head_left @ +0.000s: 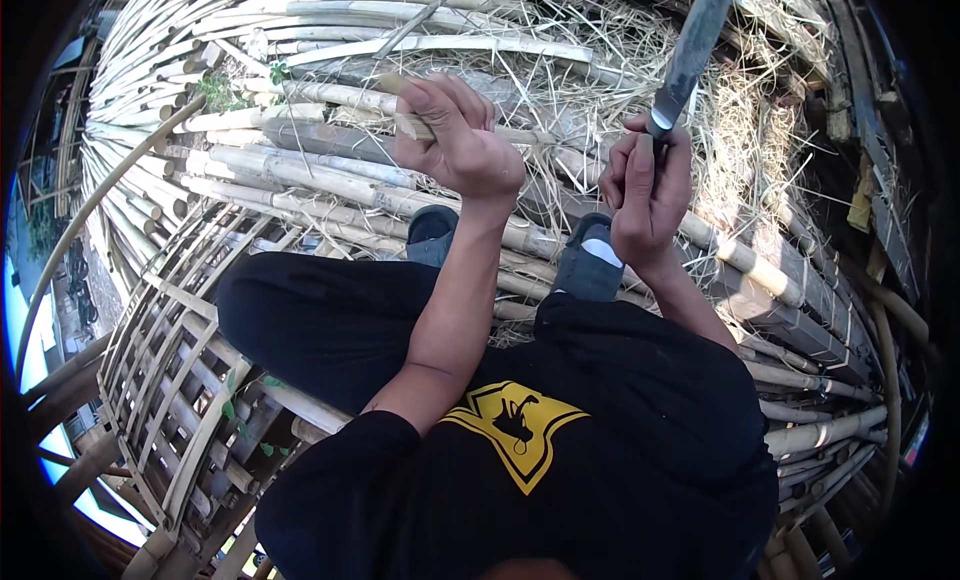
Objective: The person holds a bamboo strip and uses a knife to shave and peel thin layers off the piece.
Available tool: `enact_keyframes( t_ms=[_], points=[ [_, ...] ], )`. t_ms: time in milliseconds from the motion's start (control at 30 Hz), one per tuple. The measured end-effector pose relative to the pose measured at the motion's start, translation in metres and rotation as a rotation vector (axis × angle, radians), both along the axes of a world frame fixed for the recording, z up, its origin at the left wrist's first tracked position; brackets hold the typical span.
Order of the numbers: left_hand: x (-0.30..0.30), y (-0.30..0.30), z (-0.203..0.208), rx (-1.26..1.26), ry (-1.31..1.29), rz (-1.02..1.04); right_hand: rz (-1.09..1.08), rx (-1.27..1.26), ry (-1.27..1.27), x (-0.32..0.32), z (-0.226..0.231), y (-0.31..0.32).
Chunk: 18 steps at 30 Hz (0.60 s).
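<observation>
My left hand [455, 140] is raised left of centre, its fingers curled round a thin, pale bamboo strip [396, 84]. Only an end of the strip shows plainly past my thumb; the fingers hide most of it. To the right, my right hand [645, 190] grips a knife by its handle, which the fingers largely cover. The long, dark metal blade [690, 55] points up and away, with a bright band at its base, and its tip runs out of the top of the picture. The two hands are apart, above the bamboo on the ground.
Split and whole bamboo poles [330, 170] lie across the ground and pile up at the far left. Dry shavings [760, 160] litter the far side and right. A woven bamboo lattice [190, 380] stands beside my left knee. Dark sandals [588, 265] are on my feet.
</observation>
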<state>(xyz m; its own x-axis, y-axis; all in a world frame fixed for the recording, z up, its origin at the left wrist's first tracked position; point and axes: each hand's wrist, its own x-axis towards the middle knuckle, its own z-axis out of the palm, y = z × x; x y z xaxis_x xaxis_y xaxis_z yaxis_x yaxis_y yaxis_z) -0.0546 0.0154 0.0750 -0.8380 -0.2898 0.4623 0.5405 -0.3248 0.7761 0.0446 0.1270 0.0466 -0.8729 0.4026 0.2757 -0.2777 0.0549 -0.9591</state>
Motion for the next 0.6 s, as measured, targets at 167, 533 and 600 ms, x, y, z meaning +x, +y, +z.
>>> enact_keyframes(
  t_ms=[167, 533, 600],
  points=[
    [0.000, 0.012, 0.000, -0.005, 0.011, -0.007, 0.179, 0.807, -0.611, 0.018, -0.114, -0.006],
    [0.001, 0.006, 0.003, 0.075, -0.035, -0.037, 0.394, -0.166, -0.648, -0.002, -0.044, 0.004],
    [-0.001, -0.001, 0.002, 0.072, -0.011, -0.045, 0.219, 0.241, -0.258, -0.006, -0.019, 0.000]
  ],
)
